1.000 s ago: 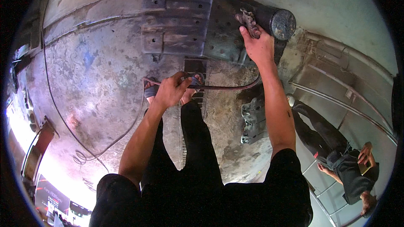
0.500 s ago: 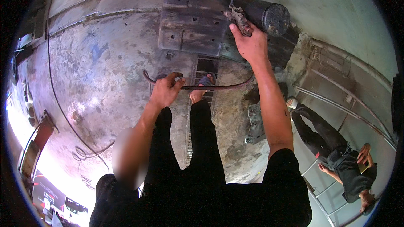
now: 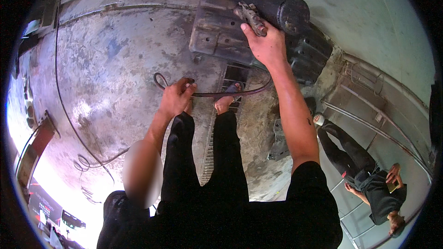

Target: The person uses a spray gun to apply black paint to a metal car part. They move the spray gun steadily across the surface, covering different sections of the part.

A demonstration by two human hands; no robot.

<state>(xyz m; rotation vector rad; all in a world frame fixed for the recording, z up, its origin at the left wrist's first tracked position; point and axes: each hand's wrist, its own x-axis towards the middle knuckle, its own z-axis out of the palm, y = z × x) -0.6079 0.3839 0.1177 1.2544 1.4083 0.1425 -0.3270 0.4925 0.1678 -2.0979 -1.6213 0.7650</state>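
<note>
My right hand is closed round the handle of a grimy spray gun, above dark panels at the far side. A black cylindrical cup lies sideways at the gun's right; it looks attached, though the joint is hidden. From near my right wrist a dark hose curves down and across to the left. My left hand pinches this hose in front of my legs, and a loop of it sticks out beyond the fingers. Below the gun lies a black panel with several holes.
Another dark ribbed panel lies to its right, and a smaller grey part lies near my right arm. A floor drain grate runs by my foot. Metal rails line the right side, where another person stands. A thin cable crosses the left.
My right hand has moved left with the spray gun and its cup, uncovering more of the right-hand panel. The floor has shifted slightly right in view. Both hands keep their hold.
</note>
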